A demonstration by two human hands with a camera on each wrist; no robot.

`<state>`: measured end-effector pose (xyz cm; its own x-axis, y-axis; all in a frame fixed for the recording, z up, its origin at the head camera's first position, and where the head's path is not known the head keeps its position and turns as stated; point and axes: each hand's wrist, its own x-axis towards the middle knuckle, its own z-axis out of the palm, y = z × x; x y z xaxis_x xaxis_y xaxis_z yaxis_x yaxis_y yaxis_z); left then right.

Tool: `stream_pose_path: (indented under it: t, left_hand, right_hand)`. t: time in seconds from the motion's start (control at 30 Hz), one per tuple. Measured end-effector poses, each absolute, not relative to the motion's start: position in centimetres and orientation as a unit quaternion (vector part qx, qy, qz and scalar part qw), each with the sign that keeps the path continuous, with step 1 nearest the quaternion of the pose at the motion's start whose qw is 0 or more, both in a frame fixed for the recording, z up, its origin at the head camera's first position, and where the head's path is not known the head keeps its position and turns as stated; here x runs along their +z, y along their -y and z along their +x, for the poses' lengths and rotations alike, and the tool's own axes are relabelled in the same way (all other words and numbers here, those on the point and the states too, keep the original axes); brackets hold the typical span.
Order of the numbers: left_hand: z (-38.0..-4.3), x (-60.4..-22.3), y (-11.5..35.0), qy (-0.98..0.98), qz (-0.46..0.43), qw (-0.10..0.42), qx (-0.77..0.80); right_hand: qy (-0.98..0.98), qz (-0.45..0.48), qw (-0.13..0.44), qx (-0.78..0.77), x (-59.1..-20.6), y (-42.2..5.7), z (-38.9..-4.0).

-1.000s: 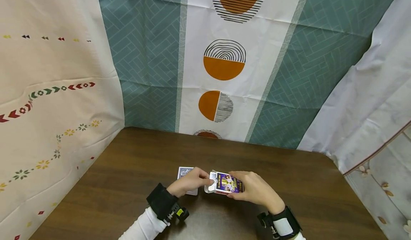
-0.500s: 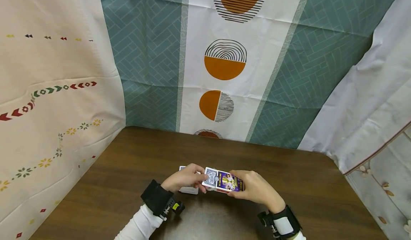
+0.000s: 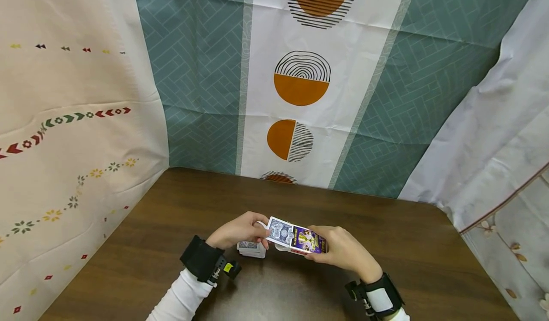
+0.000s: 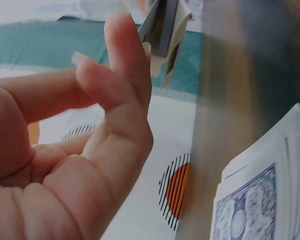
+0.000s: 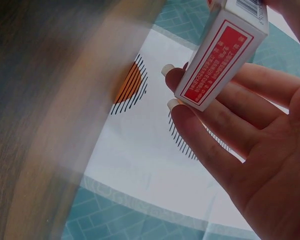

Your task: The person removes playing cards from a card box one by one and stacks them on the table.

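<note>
My right hand (image 3: 343, 248) grips a purple and yellow playing-card box (image 3: 310, 241) by its right part, tilted over the table. In the right wrist view, the box's white and red side (image 5: 217, 65) lies against the fingertips. Blue-backed playing cards (image 3: 280, 232) stick out of the box's open left end. At their outer edge, my left hand (image 3: 238, 231) pinches them between thumb and fingers. Below that hand, a stack of playing cards (image 3: 251, 250) lies on the table, partly covered by it in the head view. The box's flaps (image 4: 175, 55) spread beyond the left fingertips.
A brown wooden table (image 3: 206, 192) carries everything. Patterned cloths hang around it: a teal and white one (image 3: 206, 97) behind, a cream one (image 3: 86, 135) at the left and a white one (image 3: 476, 135) at the right.
The cards have come out of the box toward the left, and more of their blue backs shows. My left hand has moved left and slightly away with them; the right hand stays nearly still.
</note>
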<state>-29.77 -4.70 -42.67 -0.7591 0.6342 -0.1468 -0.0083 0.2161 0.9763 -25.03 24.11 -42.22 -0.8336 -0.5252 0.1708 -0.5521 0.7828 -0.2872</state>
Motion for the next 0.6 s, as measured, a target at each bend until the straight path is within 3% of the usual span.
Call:
stream_pose_path:
  t: [0.37, 0.6]
  left_hand:
    - [-30.3, -42.5, 6.1, -0.738, 0.196, 0.247, 0.597]
    - [-30.8, -42.8, 6.8, -0.752, 0.179, 0.187, 0.606]
  right_hand:
    - [0.942, 0.289, 0.046, 0.166, -42.2, -24.2, -25.0]
    - [0.941, 0.293, 0.052, 0.16, -42.2, -24.2, -24.9]
